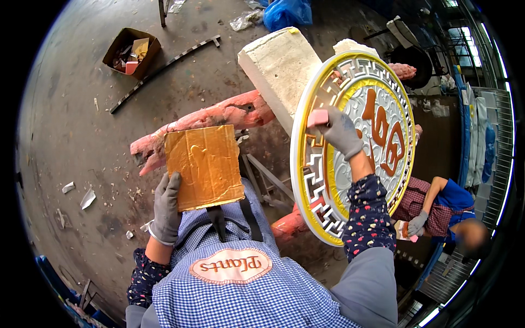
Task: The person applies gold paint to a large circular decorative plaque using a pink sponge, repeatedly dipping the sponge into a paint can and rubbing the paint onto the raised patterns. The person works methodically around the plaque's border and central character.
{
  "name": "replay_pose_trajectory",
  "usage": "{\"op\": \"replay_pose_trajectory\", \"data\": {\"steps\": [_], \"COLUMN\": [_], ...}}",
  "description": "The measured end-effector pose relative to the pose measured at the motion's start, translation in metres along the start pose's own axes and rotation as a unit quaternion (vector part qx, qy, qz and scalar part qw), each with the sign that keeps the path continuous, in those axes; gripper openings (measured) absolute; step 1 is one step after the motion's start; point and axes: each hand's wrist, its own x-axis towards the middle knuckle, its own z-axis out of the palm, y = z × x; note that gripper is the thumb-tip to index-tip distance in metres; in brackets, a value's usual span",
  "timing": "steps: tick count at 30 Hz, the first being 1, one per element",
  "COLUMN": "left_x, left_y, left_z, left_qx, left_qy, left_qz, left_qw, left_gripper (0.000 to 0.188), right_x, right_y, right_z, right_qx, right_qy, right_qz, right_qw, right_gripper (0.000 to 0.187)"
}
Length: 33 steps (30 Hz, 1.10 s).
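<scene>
My left hand (165,208), in a grey glove, grips the left edge of a square board (205,167) coated with golden-brown paint, its thumb on the face. My right hand (344,134), gloved too, pinches a pink sponge block (318,118) at the left part of a large round openwork panel (358,104). This panel stands tilted, with a white rim, yellow bands, a key-pattern lattice and raised brown characters over pale scrollwork. Some lattice near the sponge looks golden-brown. Whether the sponge presses on the lattice or hovers just off it, I cannot tell.
Behind the panel lie a whitish block (281,65) and a pink-wrapped beam (219,113). A box of scraps (131,52), a dark metal bar (164,68) and a blue plastic bag (287,13) are farther off. At right, a co-worker's gloved hand (418,224) holds something pink.
</scene>
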Motion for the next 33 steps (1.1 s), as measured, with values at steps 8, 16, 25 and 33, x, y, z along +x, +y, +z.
{"op": "replay_pose_trajectory", "data": {"steps": [8,16,25,33], "left_x": [0.004,0.004,0.007,0.009], "left_y": [-0.003,0.004,-0.002,0.004], "left_z": [-0.003,0.001,-0.001,0.0], "left_qx": [0.013,0.058,0.026,0.06], "left_qy": [-0.006,0.0,0.0,-0.003], "left_qz": [0.0,0.01,0.001,0.01], "left_qw": [1.0,0.998,1.0,0.998], "left_gripper": [0.045,0.044,0.043,0.043], "right_x": [0.006,0.051,0.027,0.055], "right_y": [0.006,0.033,0.009,0.037], "right_z": [-0.016,-0.002,-0.021,-0.011], "right_qx": [0.004,0.004,0.031,0.022], "right_qy": [0.101,0.112,-0.04,0.084], "right_qz": [0.033,0.041,0.066,0.106], "right_qw": [0.994,0.993,0.997,0.991], "right_gripper": [0.031,0.03,0.028,0.03]}}
